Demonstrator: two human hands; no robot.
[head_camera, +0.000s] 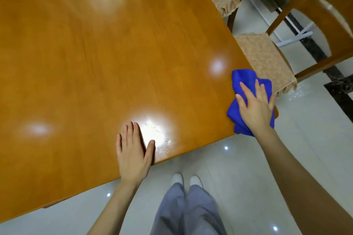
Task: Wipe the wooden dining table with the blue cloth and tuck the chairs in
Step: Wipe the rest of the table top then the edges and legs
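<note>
While flat right hand (255, 107) half hides blue cloth (242, 78), left hand (131, 156) flat on table (86, 63)

Home dining room (wooden table (95, 53), cushioned chairs (265, 57))

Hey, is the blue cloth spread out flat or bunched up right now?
Bunched up. The blue cloth lies in crumpled folds under the right hand at the table corner.

Both forearms (298, 177) are bare from wrist to frame edge. Below the left hand (131, 156), on the wrist side away from its fingers, hang loose grey-blue trousers (189, 212) with 2 wide, softly creased legs. 2 white, rounded shoe tips (177, 178) peek from the hems, at the end nearer the fingers.
</note>
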